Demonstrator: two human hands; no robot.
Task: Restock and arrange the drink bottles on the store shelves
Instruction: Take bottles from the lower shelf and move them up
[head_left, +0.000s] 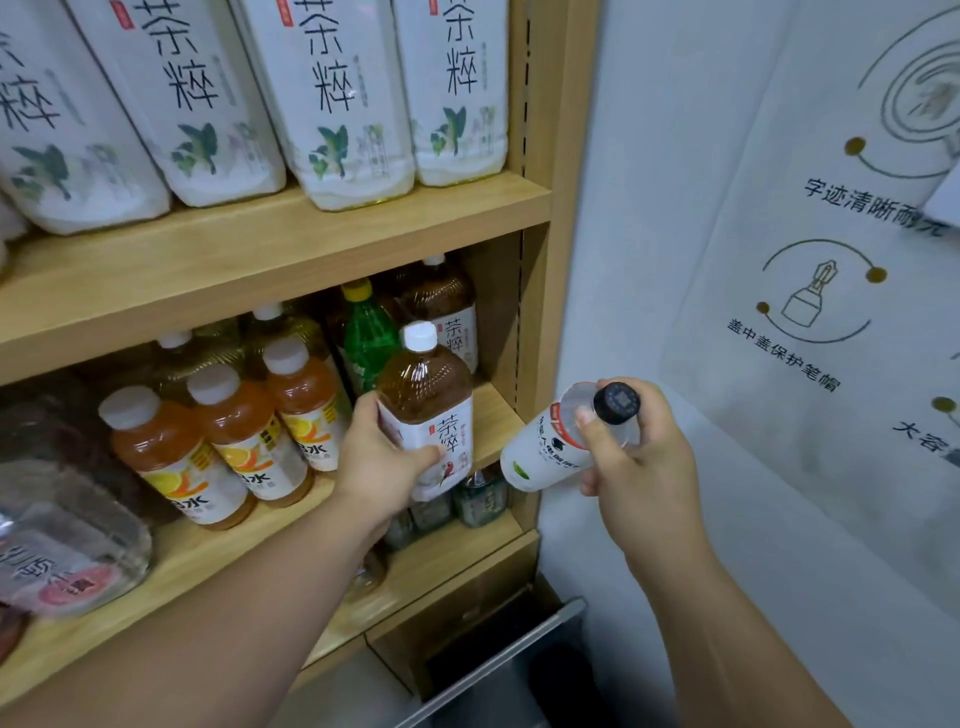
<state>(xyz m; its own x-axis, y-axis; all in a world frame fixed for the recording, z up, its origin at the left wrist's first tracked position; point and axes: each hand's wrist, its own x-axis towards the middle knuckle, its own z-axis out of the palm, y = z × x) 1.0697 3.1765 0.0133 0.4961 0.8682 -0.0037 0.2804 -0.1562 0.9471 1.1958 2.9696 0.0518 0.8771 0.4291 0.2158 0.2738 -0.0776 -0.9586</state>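
Tea bottle (423, 384), ribbed plastic, left hand (382, 462); white bottle (540, 452), right hand (639, 457).

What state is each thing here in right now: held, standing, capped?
brown tea bottle: capped, upright, gripped by left hand.
white bottle: black cap on, tilted, held by right hand.
orange drink bottles: capped, standing on middle shelf.
green bottle: yellow cap on, standing.
large tea bottles: standing on upper shelf.
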